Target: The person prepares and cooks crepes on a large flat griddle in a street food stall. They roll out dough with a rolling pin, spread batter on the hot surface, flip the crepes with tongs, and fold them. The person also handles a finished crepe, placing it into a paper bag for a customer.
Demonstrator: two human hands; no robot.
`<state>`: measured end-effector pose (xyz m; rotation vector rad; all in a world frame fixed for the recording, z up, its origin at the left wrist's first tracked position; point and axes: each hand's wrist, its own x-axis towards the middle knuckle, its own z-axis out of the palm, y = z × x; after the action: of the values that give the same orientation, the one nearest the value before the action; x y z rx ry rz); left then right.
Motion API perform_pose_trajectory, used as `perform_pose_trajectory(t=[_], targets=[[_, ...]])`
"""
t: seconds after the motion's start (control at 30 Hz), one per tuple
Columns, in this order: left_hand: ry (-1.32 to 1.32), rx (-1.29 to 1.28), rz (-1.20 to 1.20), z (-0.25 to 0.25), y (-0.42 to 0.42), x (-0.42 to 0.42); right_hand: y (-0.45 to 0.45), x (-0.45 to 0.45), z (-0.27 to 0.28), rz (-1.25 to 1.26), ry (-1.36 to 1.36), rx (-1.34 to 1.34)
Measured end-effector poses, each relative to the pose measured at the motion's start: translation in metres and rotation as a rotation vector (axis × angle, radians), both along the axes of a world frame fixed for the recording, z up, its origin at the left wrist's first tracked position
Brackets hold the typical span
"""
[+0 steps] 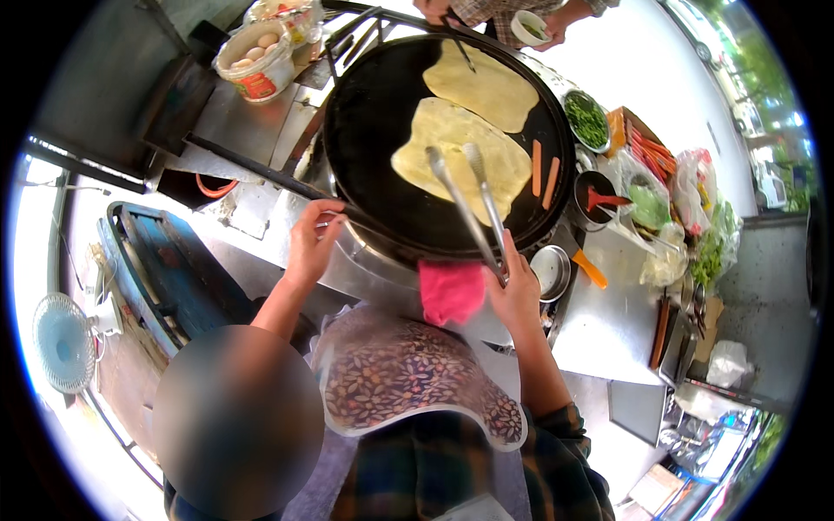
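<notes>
A large round black griddle (371,124) lies before me, with two flat pancakes on it, one nearer (456,156) and one farther (485,84). Two sausage strips (550,182) rest on its right side. My right hand (515,286) is closed around metal tongs (459,202), whose tips are over the nearer pancake; whether they touch it I cannot tell. My left hand (313,241) is at the griddle's near left rim, fingertips close together beside a dark bar; its grip is unclear. A pink cloth (451,293) hangs below the near rim.
Across the griddle, another person's hands (557,26) hold a thin dark utensil and a small white bowl (530,28). A bucket of eggs (255,65) stands at the upper left. Chopped greens (586,120), a pot with a red ladle (596,202) and an orange-handled tool (589,269) are to the right.
</notes>
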<state>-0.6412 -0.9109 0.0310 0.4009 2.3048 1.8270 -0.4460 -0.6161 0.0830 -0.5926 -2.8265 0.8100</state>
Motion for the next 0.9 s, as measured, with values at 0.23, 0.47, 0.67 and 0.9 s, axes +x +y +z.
perform_pose_trajectory(t=[0.23,0.47,0.67,0.9], targets=[[-0.057,-0.189,0.113,-0.017,-0.042,0.041,0.035,0.071,-0.016,-0.086,-0.050,0.164],[-0.076,-0.132,0.186,-0.013,-0.021,0.095,0.077,0.081,-0.029,-0.024,0.047,-0.030],[-0.070,-0.130,0.174,0.009,0.032,0.140,0.102,0.102,-0.057,0.012,0.220,-0.094],[-0.076,-0.177,0.160,0.016,0.057,0.166,0.113,0.113,-0.060,-0.023,0.091,-0.157]])
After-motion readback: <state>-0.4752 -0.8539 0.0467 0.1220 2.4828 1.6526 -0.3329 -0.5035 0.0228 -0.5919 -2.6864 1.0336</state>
